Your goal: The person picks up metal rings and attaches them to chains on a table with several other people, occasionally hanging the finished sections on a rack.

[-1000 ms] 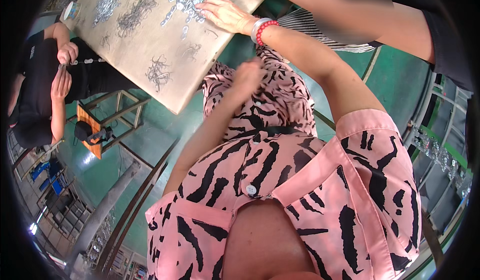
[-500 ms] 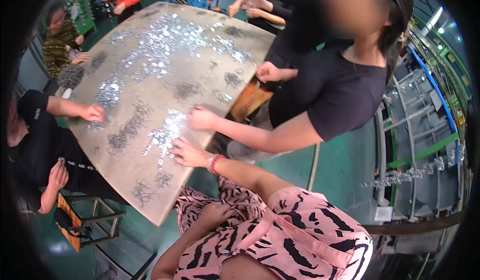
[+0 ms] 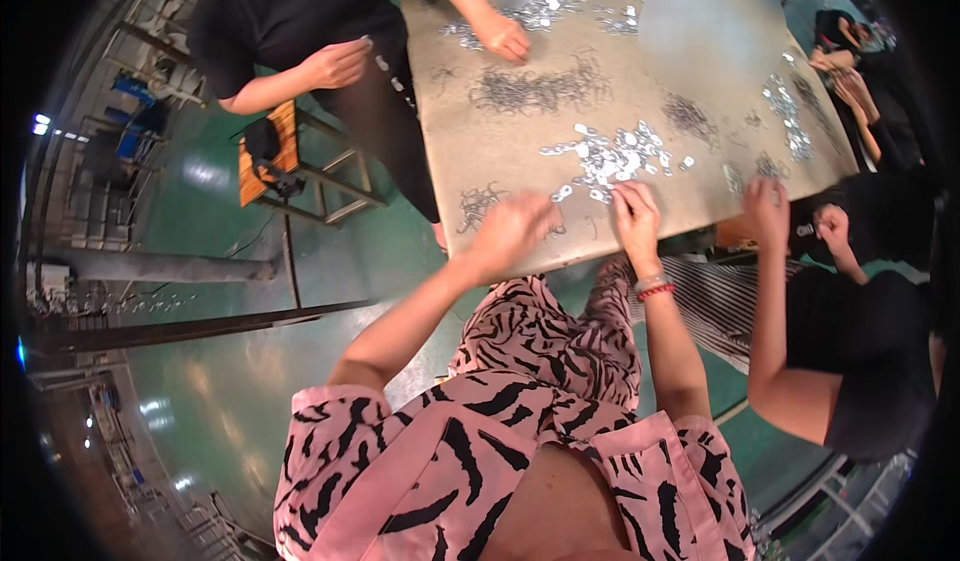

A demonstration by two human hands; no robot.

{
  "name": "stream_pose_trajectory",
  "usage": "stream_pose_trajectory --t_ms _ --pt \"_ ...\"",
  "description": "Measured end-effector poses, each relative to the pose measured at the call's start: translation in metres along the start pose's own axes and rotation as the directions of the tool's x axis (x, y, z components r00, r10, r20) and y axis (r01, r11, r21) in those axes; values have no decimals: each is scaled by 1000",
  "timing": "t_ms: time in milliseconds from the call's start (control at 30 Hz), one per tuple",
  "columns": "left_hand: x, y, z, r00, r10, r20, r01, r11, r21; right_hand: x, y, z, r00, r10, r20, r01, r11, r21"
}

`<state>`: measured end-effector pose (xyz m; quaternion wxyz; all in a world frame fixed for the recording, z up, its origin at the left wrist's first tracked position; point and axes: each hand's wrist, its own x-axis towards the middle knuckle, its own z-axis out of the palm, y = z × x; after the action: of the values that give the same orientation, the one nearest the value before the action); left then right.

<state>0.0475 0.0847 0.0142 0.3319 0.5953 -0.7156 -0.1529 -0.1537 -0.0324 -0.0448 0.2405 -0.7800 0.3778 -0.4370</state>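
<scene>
Both hands sit at the near side of a pile of flat silver pieces on a tan table.
Just off the pile's near edge, the right hand curls its fingers narrowly, fingertips at the outermost pieces; whether it grips one, I cannot tell. Nearer and left of the pile, the left hand is blurred, so its grip cannot be told either. Dark wire bits spread beyond the pile, and a co-worker's hand rests farther past it, to the left.
</scene>
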Motion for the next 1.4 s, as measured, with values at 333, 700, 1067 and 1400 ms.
stream_pose_trajectory --t_ms 333,700,1067,1400 --pt "116 -165 26 949 -53 -312 244 750 614 4 5 -2 965 263 -7 -256 944 208" --pt "153 -103 19 929 -355 -106 369 860 353 7 22 -11 957 258 -133 -242 962 126" --pt "146 -114 -24 866 -491 99 428 827 364 2 26 -7 981 169 -94 -157 980 124" --pt "149 -130 -15 845 -510 160 533 827 -177 -4 1 -36 706 671 227 -327 24 945"
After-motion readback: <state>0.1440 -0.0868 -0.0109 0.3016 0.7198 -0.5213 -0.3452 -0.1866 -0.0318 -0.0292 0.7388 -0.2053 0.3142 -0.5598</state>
